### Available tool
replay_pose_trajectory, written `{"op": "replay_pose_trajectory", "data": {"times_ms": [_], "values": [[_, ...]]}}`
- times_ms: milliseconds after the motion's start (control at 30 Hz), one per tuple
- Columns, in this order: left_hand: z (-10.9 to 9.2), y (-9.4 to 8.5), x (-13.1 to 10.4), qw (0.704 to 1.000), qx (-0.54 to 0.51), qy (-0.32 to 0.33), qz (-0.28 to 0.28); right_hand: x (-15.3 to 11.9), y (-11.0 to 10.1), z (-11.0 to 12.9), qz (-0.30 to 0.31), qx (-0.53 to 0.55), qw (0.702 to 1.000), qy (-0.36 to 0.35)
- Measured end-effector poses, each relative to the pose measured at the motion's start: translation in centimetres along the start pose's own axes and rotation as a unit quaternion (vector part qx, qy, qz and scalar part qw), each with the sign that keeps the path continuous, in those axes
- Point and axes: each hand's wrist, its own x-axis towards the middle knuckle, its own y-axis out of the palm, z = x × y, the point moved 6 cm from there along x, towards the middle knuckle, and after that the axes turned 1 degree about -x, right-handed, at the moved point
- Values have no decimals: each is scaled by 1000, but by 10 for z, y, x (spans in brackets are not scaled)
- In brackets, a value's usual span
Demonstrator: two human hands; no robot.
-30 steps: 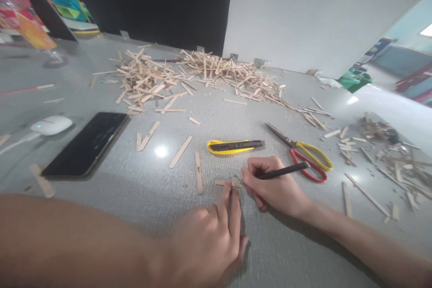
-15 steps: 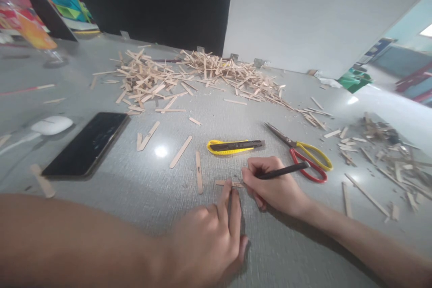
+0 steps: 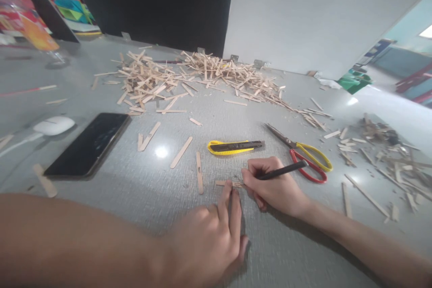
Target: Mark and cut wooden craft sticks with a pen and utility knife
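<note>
A short wooden stick (image 3: 221, 183) lies flat on the grey table, with dark marks near its right part. Two outstretched fingertips of my left hand (image 3: 216, 234) rest on and beside it, the fingers spread and nothing gripped. Pinched in my right hand (image 3: 275, 184) is a black pen (image 3: 285, 170), its tip hidden behind the fingers at the stick's right end. Just beyond the hands lies a yellow and black cutter (image 3: 234, 146). Scissors (image 3: 292, 145) with red and yellow handles lie beyond my right hand. Another marked stick (image 3: 199, 173) is to the left.
Piles of wooden sticks (image 3: 145, 76) spread along the back. A black phone (image 3: 87, 144) and a white mouse (image 3: 54, 125) sit at the left. Broken pieces (image 3: 401, 171) litter the right side. A green container (image 3: 355, 81) stands at the far right.
</note>
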Motion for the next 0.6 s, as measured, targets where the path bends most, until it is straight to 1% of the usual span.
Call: {"op": "replay_pose_trajectory", "data": {"times_ms": [200,300,367,433,500,533,600], "values": [[0,0,-1,1000,-14,-1,-5,0,-1,1,-1,22,1000,15],[-1,3,-3,1000,-10,-6,0,3,-13,6,-44,39,998,8],[0,5,-4,1000,-7,-9,7,7,-31,11,-95,31,995,-14],[1,8,-6,1000,-4,-6,-1,13,-55,15,-151,-7,988,-41],[2,8,-7,999,-2,4,-35,18,-83,15,-208,-89,972,-55],[3,8,-7,999,-2,9,-52,21,-95,13,-235,-135,961,-49],[7,10,-7,998,4,10,-65,27,-114,10,-257,-212,941,-55]]}}
